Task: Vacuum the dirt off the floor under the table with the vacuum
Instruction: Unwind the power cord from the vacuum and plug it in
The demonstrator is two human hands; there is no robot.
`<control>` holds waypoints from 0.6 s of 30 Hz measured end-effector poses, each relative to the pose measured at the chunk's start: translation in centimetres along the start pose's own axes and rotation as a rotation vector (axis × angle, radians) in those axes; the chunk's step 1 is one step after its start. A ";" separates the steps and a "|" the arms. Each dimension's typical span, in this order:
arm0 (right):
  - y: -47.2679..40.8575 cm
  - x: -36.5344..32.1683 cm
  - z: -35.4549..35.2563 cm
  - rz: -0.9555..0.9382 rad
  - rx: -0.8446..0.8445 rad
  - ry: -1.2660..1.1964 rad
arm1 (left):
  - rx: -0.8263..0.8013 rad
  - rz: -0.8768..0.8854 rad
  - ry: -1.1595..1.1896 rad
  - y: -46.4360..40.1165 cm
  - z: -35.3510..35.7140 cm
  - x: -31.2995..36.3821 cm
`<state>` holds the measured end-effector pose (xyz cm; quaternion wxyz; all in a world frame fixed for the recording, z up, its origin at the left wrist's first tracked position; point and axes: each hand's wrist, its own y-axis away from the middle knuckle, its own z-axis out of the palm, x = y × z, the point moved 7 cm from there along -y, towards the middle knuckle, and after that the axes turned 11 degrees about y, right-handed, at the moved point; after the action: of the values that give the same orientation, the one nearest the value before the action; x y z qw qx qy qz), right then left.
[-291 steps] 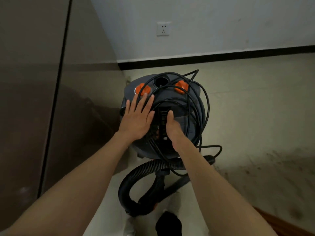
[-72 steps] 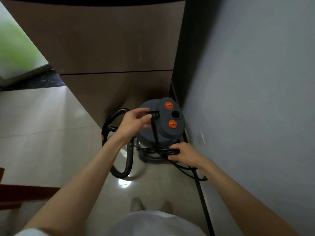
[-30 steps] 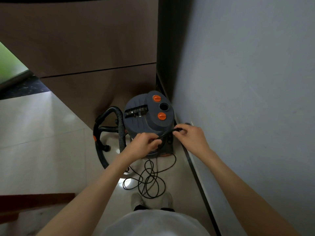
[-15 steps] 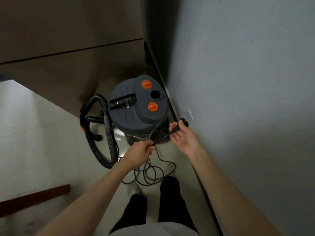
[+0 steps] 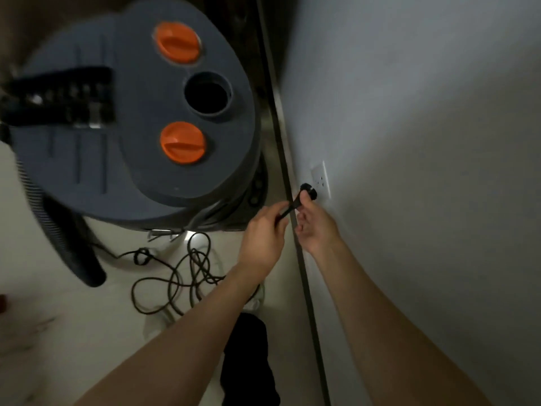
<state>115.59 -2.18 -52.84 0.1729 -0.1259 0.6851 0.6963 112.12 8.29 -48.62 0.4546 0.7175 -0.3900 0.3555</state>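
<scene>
A: Vacuum [image 5: 131,112], a grey drum with two orange knobs [image 5: 183,142], stands on the pale floor [image 5: 58,303] close against the wall [image 5: 409,142], its ribbed hose [image 5: 55,227] trailing off at the left.

B: And the hands?

A: Left hand [image 5: 263,238] pinches the black cord just behind the plug [image 5: 308,191]; right hand [image 5: 316,227] steadies the plug itself, thumb on top, the other fingers loosely curled beneath. The plug sits just beside the white wall socket [image 5: 322,178], not yet in.

B: So the step in hand looks like plugging in. What would make it go well?

A: Probably turning the plug so its pins face the socket squarely, then pushing straight in with the right hand gripping the plug body, not the cord. The pins themselves cannot be seen from here.

B: Any hazard?

A: Loose cord [image 5: 181,273] lies coiled on the floor by the person's feet; it likely wants enough slack to reach, and could snag or trip once the vacuum rolls toward the table.
</scene>
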 end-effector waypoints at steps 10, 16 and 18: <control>-11.0 1.0 -0.4 -0.035 -0.012 -0.104 | 0.055 -0.020 0.080 -9.7 5.3 -6.4; -12.2 0.7 -1.1 -0.012 0.100 -0.097 | 0.010 -0.025 0.131 -12.4 6.5 -7.5; -12.4 0.8 -1.0 -0.016 0.114 -0.109 | 0.017 -0.023 0.141 -12.8 6.6 -8.0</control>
<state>119.96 -3.08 -64.50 0.2224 -0.0835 0.7124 0.6604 120.94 7.65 -62.52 0.4789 0.6992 -0.3456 0.4030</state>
